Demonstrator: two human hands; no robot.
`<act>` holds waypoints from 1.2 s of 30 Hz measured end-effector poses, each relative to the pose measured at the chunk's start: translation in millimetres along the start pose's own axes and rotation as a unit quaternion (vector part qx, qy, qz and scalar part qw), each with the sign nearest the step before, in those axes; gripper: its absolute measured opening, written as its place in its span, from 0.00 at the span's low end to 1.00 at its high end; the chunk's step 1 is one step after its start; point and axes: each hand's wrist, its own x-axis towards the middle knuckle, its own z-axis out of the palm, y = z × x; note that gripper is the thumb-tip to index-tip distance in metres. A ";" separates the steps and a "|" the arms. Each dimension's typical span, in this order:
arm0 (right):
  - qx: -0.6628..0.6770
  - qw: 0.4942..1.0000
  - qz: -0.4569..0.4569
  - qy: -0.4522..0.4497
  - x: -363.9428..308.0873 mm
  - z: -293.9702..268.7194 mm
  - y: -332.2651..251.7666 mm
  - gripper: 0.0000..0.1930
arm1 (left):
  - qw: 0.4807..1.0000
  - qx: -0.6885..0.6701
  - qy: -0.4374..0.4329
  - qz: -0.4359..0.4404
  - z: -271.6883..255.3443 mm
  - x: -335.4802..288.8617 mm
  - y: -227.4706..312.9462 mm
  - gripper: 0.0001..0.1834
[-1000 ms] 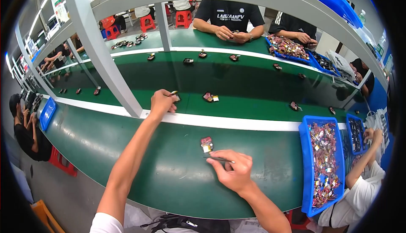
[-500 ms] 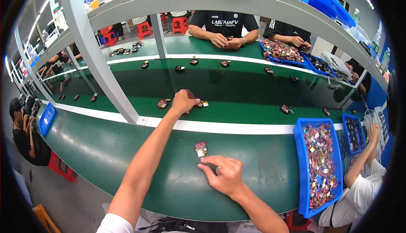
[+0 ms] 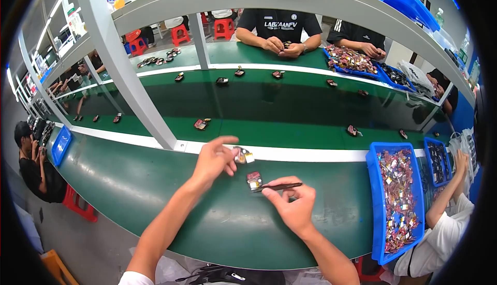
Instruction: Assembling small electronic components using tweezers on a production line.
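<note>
On your glossy green table [image 3: 217, 228], at right, sits a long blue plastic tray [image 3: 377, 207]. Your right hand [image 3: 295, 205] pinches slim dark tweezers [image 3: 283, 186], tips beside a small red-and-black electronic module [image 3: 253, 177] lying there; your left hand [image 3: 211, 162] grasps a white-tabbed second module [image 3: 243, 155], slightly farther, leftward.

Table [image 3: 341, 207] across lower half of frame; device [image 3: 253, 177] on table, below centre. Belt [image 3: 290, 101] behind table, across middle. Tray [image 3: 379, 223] on table, lower right, parts [image 3: 398, 197] inside.

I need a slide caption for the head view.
Left hand holds an electronic part; right hand, a slim dark tool beside another part on a green table.
</note>
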 end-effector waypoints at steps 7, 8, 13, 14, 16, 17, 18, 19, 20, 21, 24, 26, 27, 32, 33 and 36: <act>0.152 0.980 0.127 -0.003 3.8 -3.8 -9.4 0.08 | 0.992 -0.113 -0.038 -0.038 1.2 -61.9 -20.8 0.14; 0.149 0.980 0.129 -0.004 2.5 -2.5 -7.1 0.08 | 0.992 -0.117 -0.038 -0.040 3.9 -64.7 -23.1 0.14; 0.091 0.993 0.074 -0.005 -2.5 2.1 -5.7 0.08 | 0.989 -0.139 -0.045 -0.014 14.9 -71.1 -30.2 0.15; 0.090 0.993 0.076 -0.006 -2.6 2.2 -5.9 0.08 | 0.989 -0.140 -0.046 -0.010 16.5 -72.7 -30.2 0.16; 0.026 0.998 0.050 -0.004 -3.2 2.2 -5.5 0.07 | 0.989 -0.140 -0.050 0.001 19.7 -76.0 -30.5 0.15; 0.024 0.998 0.052 -0.003 -3.6 3.3 -2.8 0.07 | 0.989 -0.139 -0.053 0.015 21.1 -77.1 -30.4 0.15; 0.007 0.999 0.032 0.008 -3.8 5.3 1.4 0.07 | 0.989 -0.139 -0.054 0.013 22.1 -77.7 -30.1 0.15; -0.011 1.000 0.011 0.018 -4.2 6.4 4.3 0.07 | 0.990 -0.129 -0.051 0.023 23.0 -78.5 -30.3 0.15; -0.011 1.000 0.013 0.017 -4.6 6.4 5.0 0.07 | 0.991 -0.119 -0.049 0.033 24.1 -79.3 -30.4 0.15; -0.023 0.999 0.012 0.020 -4.9 6.3 5.4 0.07 | 0.991 -0.119 -0.049 0.031 25.3 -79.9 -30.0 0.15; -0.042 0.999 0.011 0.022 -5.8 6.1 5.8 0.08 | 0.993 -0.105 -0.040 0.045 25.7 -80.8 -28.3 0.15; -0.049 0.998 0.011 0.023 -6.1 5.1 5.9 0.07 | 0.993 -0.092 -0.049 0.053 26.3 -80.5 -28.9 0.16; -0.045 0.999 0.022 0.017 -5.4 4.7 4.5 0.08 | 0.993 -0.092 -0.049 0.052 27.4 -81.2 -29.1 0.16; 0.024 0.997 0.079 0.009 -4.4 5.0 2.1 0.07 | 0.992 -0.100 -0.036 0.061 31.0 -84.4 -30.7 0.14; 0.073 0.990 0.120 0.006 -3.9 3.9 2.1 0.07 | 0.993 -0.100 -0.036 0.060 31.1 -84.5 -31.1 0.14; 0.156 0.970 0.186 0.000 0.0 2.8 -4.4 0.07 | 0.993 -0.082 -0.049 0.074 31.1 -84.7 -33.1 0.15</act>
